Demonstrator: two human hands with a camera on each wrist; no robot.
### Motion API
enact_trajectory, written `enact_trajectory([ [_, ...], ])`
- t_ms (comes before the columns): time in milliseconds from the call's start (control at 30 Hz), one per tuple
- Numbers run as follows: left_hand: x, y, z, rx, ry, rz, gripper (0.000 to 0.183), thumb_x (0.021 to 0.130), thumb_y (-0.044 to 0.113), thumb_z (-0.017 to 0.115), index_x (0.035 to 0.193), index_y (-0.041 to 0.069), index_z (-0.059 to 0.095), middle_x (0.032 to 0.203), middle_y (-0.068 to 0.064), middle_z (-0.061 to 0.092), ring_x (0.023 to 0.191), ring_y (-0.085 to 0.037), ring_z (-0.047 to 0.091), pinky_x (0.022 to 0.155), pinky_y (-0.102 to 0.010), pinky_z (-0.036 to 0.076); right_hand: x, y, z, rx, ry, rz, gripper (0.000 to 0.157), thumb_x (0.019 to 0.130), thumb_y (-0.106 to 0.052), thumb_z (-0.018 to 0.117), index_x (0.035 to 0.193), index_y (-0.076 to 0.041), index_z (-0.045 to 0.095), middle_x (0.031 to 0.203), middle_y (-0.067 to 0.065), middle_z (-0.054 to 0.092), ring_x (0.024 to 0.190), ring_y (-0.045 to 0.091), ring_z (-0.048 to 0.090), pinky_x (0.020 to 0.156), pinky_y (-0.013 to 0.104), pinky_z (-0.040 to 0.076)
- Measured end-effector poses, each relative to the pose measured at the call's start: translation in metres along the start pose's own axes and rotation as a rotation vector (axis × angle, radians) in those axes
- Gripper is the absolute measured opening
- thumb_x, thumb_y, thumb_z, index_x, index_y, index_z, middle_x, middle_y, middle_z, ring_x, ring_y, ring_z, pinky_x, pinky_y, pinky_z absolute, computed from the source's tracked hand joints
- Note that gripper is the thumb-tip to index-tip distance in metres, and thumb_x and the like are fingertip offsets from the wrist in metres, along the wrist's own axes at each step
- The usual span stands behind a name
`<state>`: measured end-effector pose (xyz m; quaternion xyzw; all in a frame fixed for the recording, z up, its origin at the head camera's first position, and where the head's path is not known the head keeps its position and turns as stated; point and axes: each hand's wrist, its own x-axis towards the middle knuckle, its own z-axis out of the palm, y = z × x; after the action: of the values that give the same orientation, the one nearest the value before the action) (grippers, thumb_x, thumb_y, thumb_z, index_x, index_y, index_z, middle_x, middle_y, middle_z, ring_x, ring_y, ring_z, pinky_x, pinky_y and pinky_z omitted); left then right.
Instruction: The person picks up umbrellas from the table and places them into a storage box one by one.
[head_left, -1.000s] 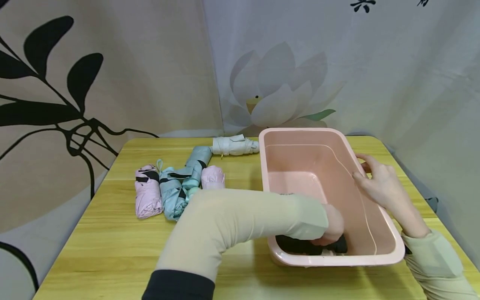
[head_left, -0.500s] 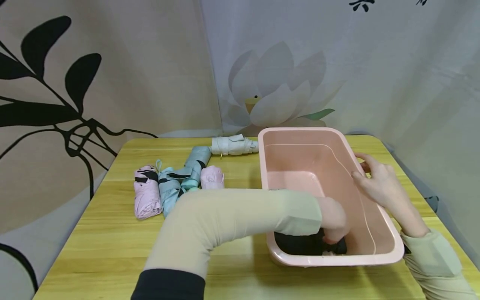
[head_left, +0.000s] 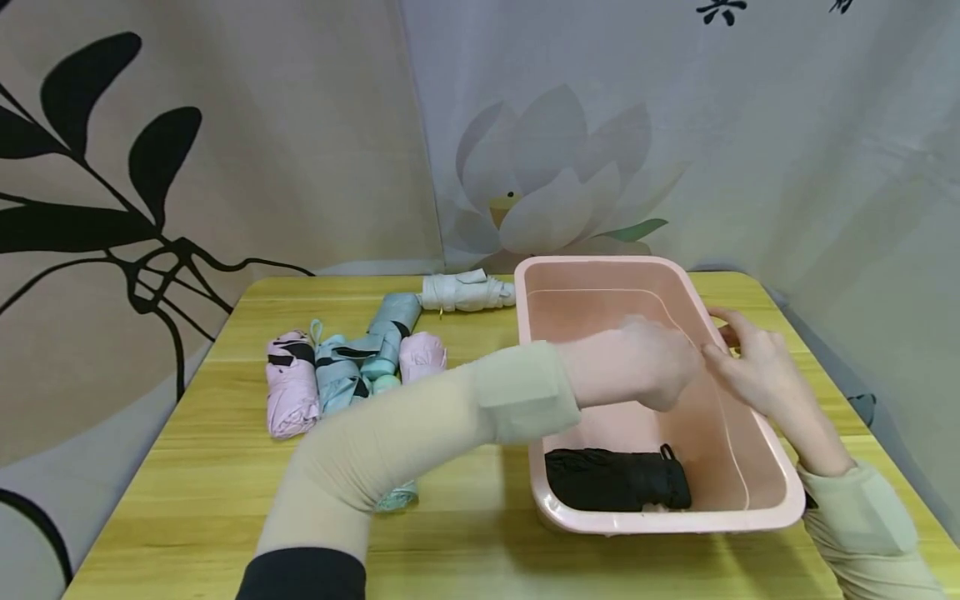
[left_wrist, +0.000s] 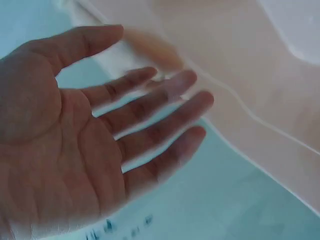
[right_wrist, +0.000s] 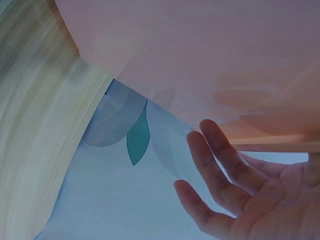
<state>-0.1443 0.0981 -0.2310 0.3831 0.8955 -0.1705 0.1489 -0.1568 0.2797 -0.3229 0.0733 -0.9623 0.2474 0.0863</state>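
Observation:
A black folded umbrella lies on the floor of the pink plastic basin, along its near wall. Above it my left hand, slightly blurred, is over the middle of the basin and holds nothing; the left wrist view shows its fingers spread and nearly straight. My right hand holds the basin's right rim, thumb over the inner side. Seen from the right wrist, the other fingers are outside the wall, while the thumb is hidden.
Several more folded umbrellas lie left of the basin: a lilac one, a light blue one, a grey-blue one, a pink one and a white one. My left sleeve partly covers a mint-green one. A printed curtain hangs behind the table.
My left hand has let go of the black umbrella and moved up and away from it, leaving it on the basin floor. The right hand stays at the rim.

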Motion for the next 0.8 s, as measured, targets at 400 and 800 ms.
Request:
enact_trajectory([
  [400,-0.027,-0.069,0.034,-0.265,0.526,-0.131,0.027,0.09,0.028,0.048,0.113,0.015,0.053,0.099,0.002,0.058,0.076,-0.015,0.055,0.058,-0.03,0.046,-0.001,0.0,0.001,0.018,0.001,0.022,0.05,0.088,-0.02,0.051,0.132,0.001,0.042,0.104,0.028,0.063,0.095,0.045,0.06,0.07,0.044,0.047],
  [800,-0.035,-0.126,0.11,-0.491,0.849,-0.434,0.031,0.088,0.023,0.055,0.113,0.006,0.059,0.096,-0.008,0.064,0.058,-0.019,0.054,0.044,-0.028,0.04,-0.002,-0.002,0.001,0.036,-0.01,0.042,0.051,0.089,-0.022,0.049,0.134,0.001,0.04,0.105,0.028,0.063,0.098,0.046,0.059,0.074,0.05,0.047],
])
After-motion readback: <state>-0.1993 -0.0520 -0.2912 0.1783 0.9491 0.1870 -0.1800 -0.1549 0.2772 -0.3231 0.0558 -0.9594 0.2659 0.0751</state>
